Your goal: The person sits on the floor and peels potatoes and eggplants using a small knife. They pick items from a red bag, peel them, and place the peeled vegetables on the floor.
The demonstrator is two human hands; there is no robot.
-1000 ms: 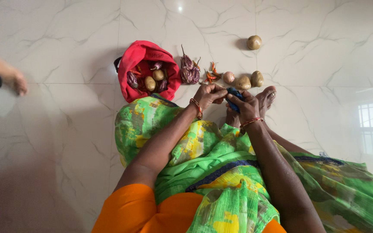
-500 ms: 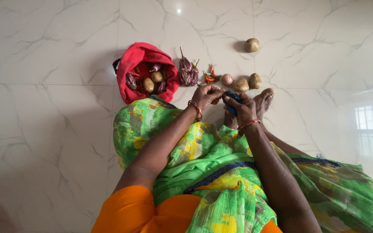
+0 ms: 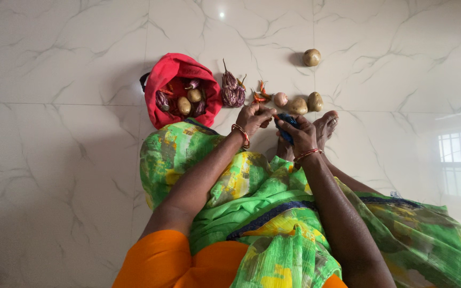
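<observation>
Right hand (image 3: 301, 134): fingers wrapped round a blue tool (image 3: 288, 127), gripped low by her feet for control.
Left hand (image 3: 253, 117): fingertips pinched together against the tool's tip, steadying something hidden.
Vegetables: potatoes (image 3: 305, 102) and chillies (image 3: 259, 95) lie close ahead; red bag (image 3: 180, 85) open beside them.

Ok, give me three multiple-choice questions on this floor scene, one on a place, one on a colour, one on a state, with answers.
1. Where does the lone potato lie?
A. inside the bag
B. apart, beyond the row near the feet
C. on the person's lap

2. What colour is the bag?
A. red
B. white
C. black

3. How is the bag?
A. tied shut
B. open, vegetables showing
C. folded flat

Answers: 1 B, it sits alone on the floor past the others; 2 A, its cloth is red; 3 B, its mouth gapes with vegetables inside.
</observation>
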